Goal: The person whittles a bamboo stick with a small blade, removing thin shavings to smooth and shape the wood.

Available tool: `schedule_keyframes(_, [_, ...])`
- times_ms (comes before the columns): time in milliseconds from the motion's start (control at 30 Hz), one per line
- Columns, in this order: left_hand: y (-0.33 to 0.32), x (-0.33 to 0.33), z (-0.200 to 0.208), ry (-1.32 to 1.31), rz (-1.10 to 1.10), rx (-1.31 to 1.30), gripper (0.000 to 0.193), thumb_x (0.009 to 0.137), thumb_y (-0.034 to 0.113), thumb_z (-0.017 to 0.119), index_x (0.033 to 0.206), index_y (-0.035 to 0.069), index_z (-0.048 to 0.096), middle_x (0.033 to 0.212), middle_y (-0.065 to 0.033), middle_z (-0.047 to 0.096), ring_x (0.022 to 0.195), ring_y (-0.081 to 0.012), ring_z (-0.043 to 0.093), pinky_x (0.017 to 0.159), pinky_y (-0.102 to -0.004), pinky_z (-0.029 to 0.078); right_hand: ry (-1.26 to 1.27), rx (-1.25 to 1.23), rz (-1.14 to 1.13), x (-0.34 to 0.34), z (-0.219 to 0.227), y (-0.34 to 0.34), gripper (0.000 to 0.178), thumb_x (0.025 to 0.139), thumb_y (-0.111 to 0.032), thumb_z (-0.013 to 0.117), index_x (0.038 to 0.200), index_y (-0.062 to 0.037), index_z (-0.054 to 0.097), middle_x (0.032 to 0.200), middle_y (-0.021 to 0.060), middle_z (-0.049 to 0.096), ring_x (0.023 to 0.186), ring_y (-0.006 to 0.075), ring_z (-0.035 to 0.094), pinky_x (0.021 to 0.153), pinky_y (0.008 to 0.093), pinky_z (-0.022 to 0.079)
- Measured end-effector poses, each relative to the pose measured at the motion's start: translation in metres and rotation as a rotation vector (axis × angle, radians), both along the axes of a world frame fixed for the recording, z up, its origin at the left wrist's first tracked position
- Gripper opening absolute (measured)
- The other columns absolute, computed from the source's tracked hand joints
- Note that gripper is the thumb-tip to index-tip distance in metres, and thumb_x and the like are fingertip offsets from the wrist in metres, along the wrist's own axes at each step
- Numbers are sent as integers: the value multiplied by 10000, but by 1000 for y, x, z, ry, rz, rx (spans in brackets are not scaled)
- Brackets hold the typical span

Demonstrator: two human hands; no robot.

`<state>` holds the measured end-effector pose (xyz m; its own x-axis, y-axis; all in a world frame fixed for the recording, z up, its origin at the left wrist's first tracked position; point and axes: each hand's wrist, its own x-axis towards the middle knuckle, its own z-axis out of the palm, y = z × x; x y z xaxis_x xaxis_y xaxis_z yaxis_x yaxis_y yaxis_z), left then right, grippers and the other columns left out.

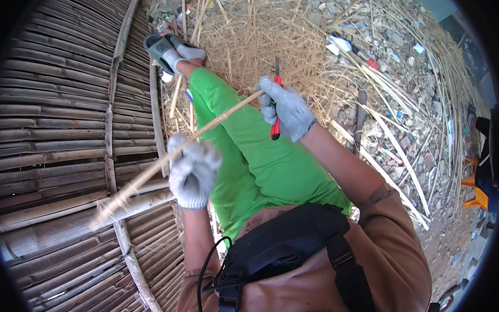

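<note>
A thin bamboo strip (222, 117) slants across my lap, its frayed end blurred at the lower left. My left hand (194, 168), in a whitish knitted glove, is closed around the strip nearer that frayed end. At the upper end my right hand (290, 108), gloved in grey, closes on a red-handled knife (275, 128) with black parts. The knife's dark blade points away from me, above the fingers. The strip's upper end meets the right fingertips; whether they pinch it is partly hidden.
On my left lies a bamboo slat platform (56, 121). My outstretched legs wear green trousers (277, 169). Straw-like shavings (235, 52) cover the ground ahead. Long pale strips (400, 156) lie over rubble at the right. An orange stool (473, 186) and part of another person show at the far right.
</note>
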<state>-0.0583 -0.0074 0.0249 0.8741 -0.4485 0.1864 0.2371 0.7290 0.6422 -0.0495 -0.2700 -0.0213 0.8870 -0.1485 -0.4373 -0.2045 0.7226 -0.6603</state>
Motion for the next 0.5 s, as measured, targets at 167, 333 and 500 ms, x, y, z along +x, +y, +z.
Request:
schedule_keyframes(167, [-39, 76, 50, -220, 469, 159, 353, 1103, 337, 740, 1179, -1, 673, 716, 12, 486, 717, -186, 560, 719, -345, 494, -217, -677, 221, -9, 47, -10, 446, 1050, -499, 761, 1045, -62, 675, 782, 41, 652, 594, 204, 605, 554, 376, 501])
schedule_keyframes(333, [-50, 105, 131, -290, 327, 164, 262, 1132, 250, 692, 1052, 1, 678, 621, 47, 424, 606, -124, 455, 611, -314, 411, -552, -1561, -24, -2, 112, -18, 520, 978, -554, 784, 1082, -53, 693, 900, 153, 734, 828, 383, 743, 747, 513, 577])
schedule_keyframes(500, [-62, 129, 173, -324, 59, 199, 249, 1046, 196, 804, 1097, -39, 742, 745, -32, 633, 631, -179, 612, 633, -342, 551, -524, -1723, 210, 30, 160, -17, 528, 987, -572, 751, 1096, -55, 765, 978, 179, 778, 914, 355, 784, 802, 492, 589])
